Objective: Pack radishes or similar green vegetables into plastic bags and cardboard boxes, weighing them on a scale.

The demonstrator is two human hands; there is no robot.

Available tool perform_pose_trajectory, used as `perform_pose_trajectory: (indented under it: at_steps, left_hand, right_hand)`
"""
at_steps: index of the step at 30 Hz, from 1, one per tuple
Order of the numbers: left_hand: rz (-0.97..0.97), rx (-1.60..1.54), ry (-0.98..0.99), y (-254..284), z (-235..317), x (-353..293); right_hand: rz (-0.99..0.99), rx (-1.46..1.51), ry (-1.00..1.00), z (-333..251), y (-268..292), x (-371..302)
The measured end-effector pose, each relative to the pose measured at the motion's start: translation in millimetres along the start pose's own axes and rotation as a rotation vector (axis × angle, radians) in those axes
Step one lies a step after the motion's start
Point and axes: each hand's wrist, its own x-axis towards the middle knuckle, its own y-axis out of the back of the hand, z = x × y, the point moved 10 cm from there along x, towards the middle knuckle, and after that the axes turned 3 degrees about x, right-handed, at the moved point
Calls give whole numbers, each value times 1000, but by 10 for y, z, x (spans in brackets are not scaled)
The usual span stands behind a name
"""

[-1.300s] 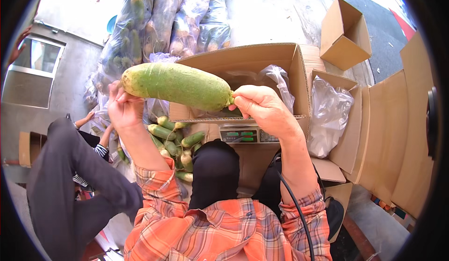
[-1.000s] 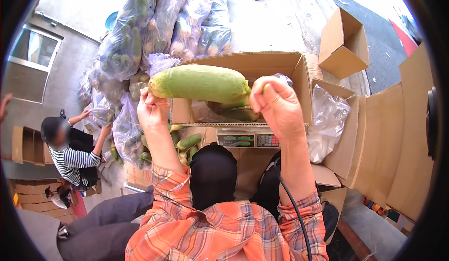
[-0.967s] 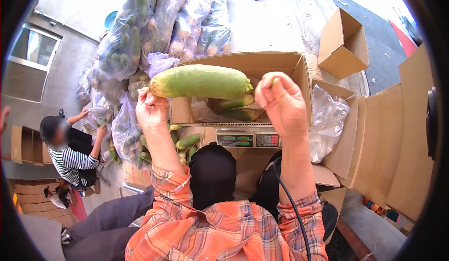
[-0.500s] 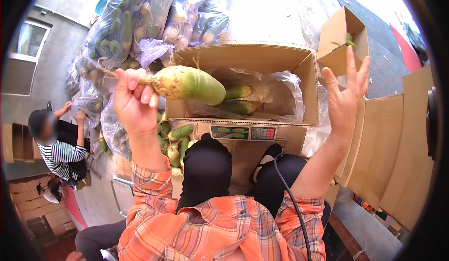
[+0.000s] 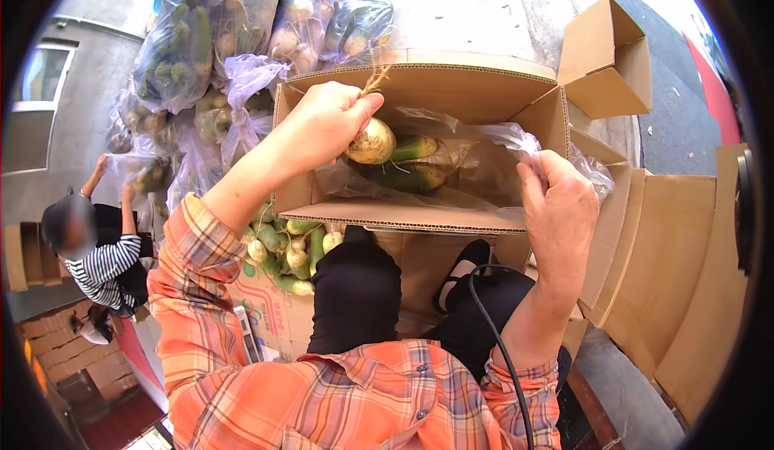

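Note:
My left hand [image 5: 326,123] pinches a green radish [image 5: 372,142] by its stringy root end, over the left part of an open cardboard box [image 5: 403,218]. The pale end of that radish faces up, and its lower part is hidden inside the box. Beside it in the box lie a few more green radishes [image 5: 415,179], on a clear plastic liner [image 5: 476,160]. At the right wall, my right hand [image 5: 562,200] is closed on the bunched edge of this plastic liner.
Several full plastic bags of radishes [image 5: 181,55] stand at the far left. Loose radishes [image 5: 298,252] lie left of my knee. A small open carton [image 5: 605,63] and cardboard sheets [image 5: 665,248] are at the right. Another person [image 5: 101,244] sits at the left, handling a bag.
My left hand has brought the radish right and down into the box, tilting its root end up. My right hand, open and raised before, has come down and gripped the liner.

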Motion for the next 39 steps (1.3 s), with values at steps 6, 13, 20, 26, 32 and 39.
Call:
perform_pose_trajectory:
  at_steps: [6, 13, 20, 26, 32, 39]
  left_hand:
    - [-184, 742, -374, -668, 344, 331]
    - [-479, 774, -164, -1793, -261, 763]
    - [-256, 618, -282, -2007, -529, 1239]
    - [-768, 557, -5, -1311, -497, 533]
    - [294, -63, -481, 843, -99, -816]
    - [779, -579, 470, 658, -3717, -2064]
  right_hand:
    - [-139, 757, -160, 204, -263, 89]
    - [-103, 1381, -314, 162, -359, 118]
    - [-102, 1356, -355, 146, -381, 76]
    - [-150, 1258, -321, 197, -411, 116]
    - [-82, 1135, -265, 304, -265, 147]
    - [-71, 1120, -238, 238, -334, 136]
